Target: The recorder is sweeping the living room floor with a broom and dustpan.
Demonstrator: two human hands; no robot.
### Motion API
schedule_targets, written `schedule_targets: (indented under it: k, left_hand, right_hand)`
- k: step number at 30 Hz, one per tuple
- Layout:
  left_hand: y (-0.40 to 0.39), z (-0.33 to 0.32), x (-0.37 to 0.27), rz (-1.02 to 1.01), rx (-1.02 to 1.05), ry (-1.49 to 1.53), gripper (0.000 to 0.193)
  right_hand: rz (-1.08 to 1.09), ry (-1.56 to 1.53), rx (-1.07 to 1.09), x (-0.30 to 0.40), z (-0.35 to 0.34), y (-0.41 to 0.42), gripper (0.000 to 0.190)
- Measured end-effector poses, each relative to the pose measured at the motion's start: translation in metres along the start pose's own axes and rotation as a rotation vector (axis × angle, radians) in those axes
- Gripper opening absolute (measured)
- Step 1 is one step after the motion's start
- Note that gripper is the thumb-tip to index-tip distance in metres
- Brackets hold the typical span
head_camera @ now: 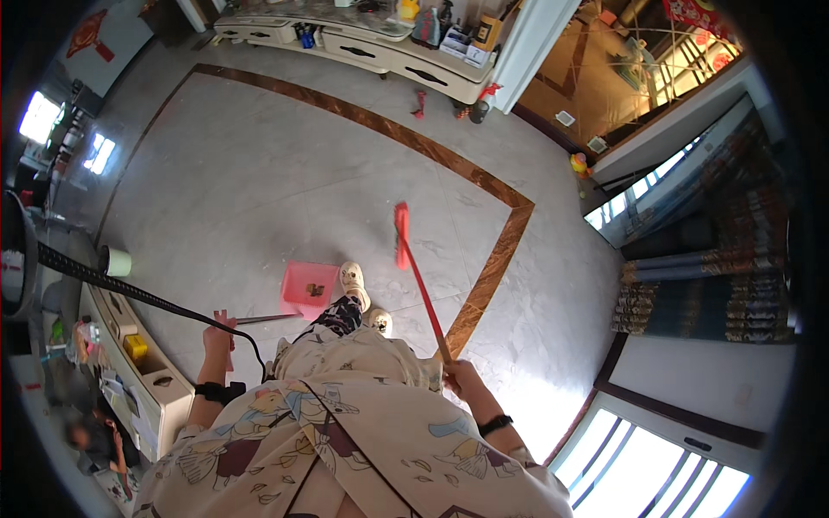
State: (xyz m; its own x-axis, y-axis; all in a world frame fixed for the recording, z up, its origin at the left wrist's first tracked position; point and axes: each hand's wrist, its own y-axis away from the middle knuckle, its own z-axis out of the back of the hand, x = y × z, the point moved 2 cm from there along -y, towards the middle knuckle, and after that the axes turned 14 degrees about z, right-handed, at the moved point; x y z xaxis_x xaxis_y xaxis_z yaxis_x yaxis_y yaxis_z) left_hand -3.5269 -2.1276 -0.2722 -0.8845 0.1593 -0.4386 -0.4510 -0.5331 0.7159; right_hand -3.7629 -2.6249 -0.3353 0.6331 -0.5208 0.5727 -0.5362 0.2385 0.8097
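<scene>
My right hand (457,377) is closed round the handle of a broom with a red head (402,234), whose bristles rest on the grey tiled floor to the right of my feet. My left hand (220,329) grips the handle end of a pink long-handled dustpan (293,281). The pan lies on the floor just left of my cream clog (353,277), with a small brown piece of debris (315,289) in it. Broom head and dustpan are apart. A black cord hangs across the view by my left arm.
A low cabinet (363,48) with bottles and boxes lines the far wall. Near it stand a spray bottle (480,110) and a red item (420,103). Left are a pale green bin (119,262), another cabinet (170,408) and a seated person. Curtains (693,298) hang at right.
</scene>
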Motion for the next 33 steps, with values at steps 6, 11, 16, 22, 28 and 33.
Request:
schedule_targets:
  k: [6,11,16,22,28,33]
  left_hand:
    - [-0.034,-0.035,-0.031,-0.099,0.138,-0.021,0.031]
    - [-0.061,-0.052,-0.051,-0.034,0.144,-0.043,0.033]
    - [-0.066,-0.052,-0.076,-0.143,0.144,-0.137,0.03]
    - [-0.045,-0.04,-0.111,-0.028,0.142,0.112,0.029]
    - [-0.067,-0.034,-0.12,0.008,0.086,0.139,0.032]
    - [-0.1,-0.034,-0.127,-0.068,0.019,0.079,0.036]
  right_hand:
    - [0.067,0.119,-0.225,-0.01,0.034,0.034,0.008]
    - [-0.144,0.037,-0.414,-0.041,0.064,-0.05,0.015]
    - [0.11,0.742,0.132,-0.032,0.045,-0.168,0.023]
    - [-0.113,-0.285,0.074,0.052,-0.1,-0.206,0.028]
    - [-0.137,0.18,0.1,0.152,-0.229,-0.204,0.018]
    - [-0.205,-0.07,0.22,0.195,-0.243,-0.211,0.012]
